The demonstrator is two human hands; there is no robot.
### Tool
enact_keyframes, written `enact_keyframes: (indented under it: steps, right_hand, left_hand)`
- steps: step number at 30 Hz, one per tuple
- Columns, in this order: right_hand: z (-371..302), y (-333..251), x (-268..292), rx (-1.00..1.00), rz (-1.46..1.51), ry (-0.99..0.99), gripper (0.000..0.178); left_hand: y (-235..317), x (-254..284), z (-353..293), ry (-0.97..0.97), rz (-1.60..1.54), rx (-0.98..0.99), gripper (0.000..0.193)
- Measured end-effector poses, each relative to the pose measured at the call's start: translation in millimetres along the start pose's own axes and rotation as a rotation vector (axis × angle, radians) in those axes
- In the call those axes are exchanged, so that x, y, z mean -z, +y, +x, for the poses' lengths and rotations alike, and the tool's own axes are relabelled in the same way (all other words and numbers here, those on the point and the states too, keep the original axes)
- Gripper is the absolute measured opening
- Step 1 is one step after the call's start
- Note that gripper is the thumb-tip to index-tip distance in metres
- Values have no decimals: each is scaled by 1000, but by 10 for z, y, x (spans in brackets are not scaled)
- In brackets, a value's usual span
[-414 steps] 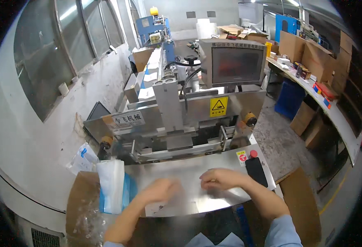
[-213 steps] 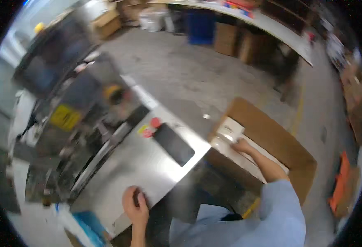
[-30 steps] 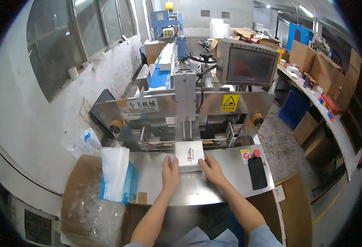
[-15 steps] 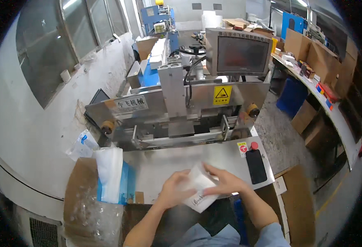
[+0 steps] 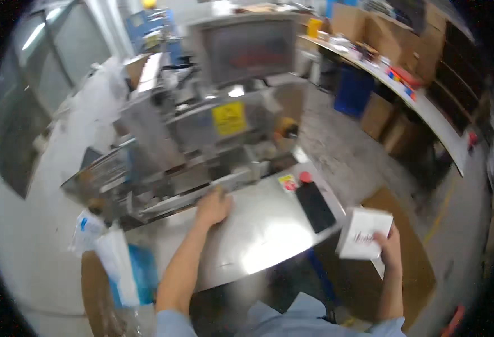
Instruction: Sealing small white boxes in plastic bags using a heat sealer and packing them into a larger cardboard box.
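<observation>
A thick white square pack, with dark script printed on its front, is in my right hand. The thumb lies across the print and the other fingers are behind it. It hovers above the open cardboard box at the right of the machine. Over at the machine's front slot, my left hand reaches across the steel worktop. Its fingers look curled at the slot's edge, but motion smears them and hides what they touch.
A black phone-like slab and a red button sit on the worktop's right side. The screen stands above the machine. At left are a blue-and-white packet and clear plastic. A long bench runs along the right.
Both hands held the white pack together over the worktop. My right hand has carried it right, over the cardboard box; my left hand has let go and moved forward to the slot. The view has turned right.
</observation>
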State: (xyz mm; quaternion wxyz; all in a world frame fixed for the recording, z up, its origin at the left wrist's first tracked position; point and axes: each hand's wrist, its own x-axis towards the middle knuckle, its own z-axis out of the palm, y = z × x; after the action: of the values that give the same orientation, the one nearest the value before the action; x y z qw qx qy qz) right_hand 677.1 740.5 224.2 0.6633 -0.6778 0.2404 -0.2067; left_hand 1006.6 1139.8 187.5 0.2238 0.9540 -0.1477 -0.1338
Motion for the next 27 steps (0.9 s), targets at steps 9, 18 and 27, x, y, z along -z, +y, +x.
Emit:
enact_keyframes:
  steps: [9, 18, 27]
  right_hand:
    - [-174, 1441, 1668, -367, -58, 388, 44]
    - [395, 2911, 879, -889, -60, -95, 33]
    - [857, 2689, 779, -224, -1049, -796, 40]
  left_hand:
    - [-225, -207, 55, 254, 68, -37, 27]
    - [316, 67, -1291, 600, -82, -417, 8]
    - [-2351, 833, -2636, 542, 30, -10, 30]
